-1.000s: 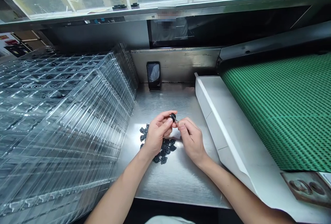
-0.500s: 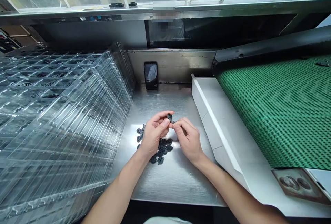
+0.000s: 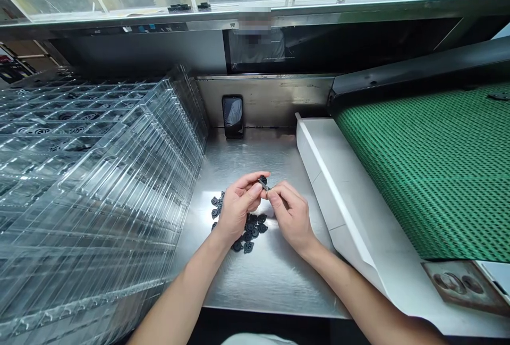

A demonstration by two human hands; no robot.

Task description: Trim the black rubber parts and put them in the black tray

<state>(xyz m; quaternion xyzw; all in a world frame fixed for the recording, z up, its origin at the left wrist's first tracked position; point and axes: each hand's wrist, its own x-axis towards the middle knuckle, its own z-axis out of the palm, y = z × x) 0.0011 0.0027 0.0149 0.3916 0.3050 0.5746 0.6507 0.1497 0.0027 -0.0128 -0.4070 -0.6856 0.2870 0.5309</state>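
Note:
My left hand (image 3: 239, 204) is closed, pinching a small black round plastic part (image 3: 263, 179) between thumb and fingers above the steel table (image 3: 274, 286). Close beside it, my right hand (image 3: 290, 211) is closed too. Its thumb and forefinger grip a thin, greyish blade-like piece (image 3: 264, 185) that lies against the black part; its exact kind is too small to make out. Under and around my left hand lie several loose black round parts (image 3: 247, 235), some with small ears; my hand and wrist hide some of them.
Tall stacks of clear plastic trays (image 3: 131, 175) stand at the left, with black parts in the top cells. A phone (image 3: 232, 116) leans against the back wall. A white chute (image 3: 334, 185) and a green mesh conveyor belt (image 3: 430, 164) run along the right.
Both hands hold nearly the same pose; the black part and the thin piece have shifted only slightly. The whole view has moved a little.

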